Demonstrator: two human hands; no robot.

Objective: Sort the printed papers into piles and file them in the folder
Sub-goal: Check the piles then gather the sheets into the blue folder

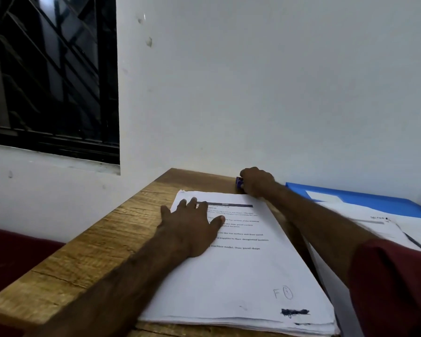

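Observation:
A thick stack of printed papers (248, 271) lies on the wooden desk (88, 254), its top sheet carrying text and a handwritten mark near the front corner. My left hand (192, 227) rests flat on the stack's upper left part, fingers spread. My right hand (258, 182) is at the desk's far edge by the wall, fingers curled round a small purple object (239, 183) that it mostly hides. A blue folder (365, 199) lies to the right, with more printed sheets (379, 224) on top of it.
A white wall (253, 93) stands right behind the desk. A dark barred window (51, 74) is at the upper left. A dark red seat or cushion (12, 254) sits left of the desk. A dark pen-like line (413, 240) lies on the right sheets.

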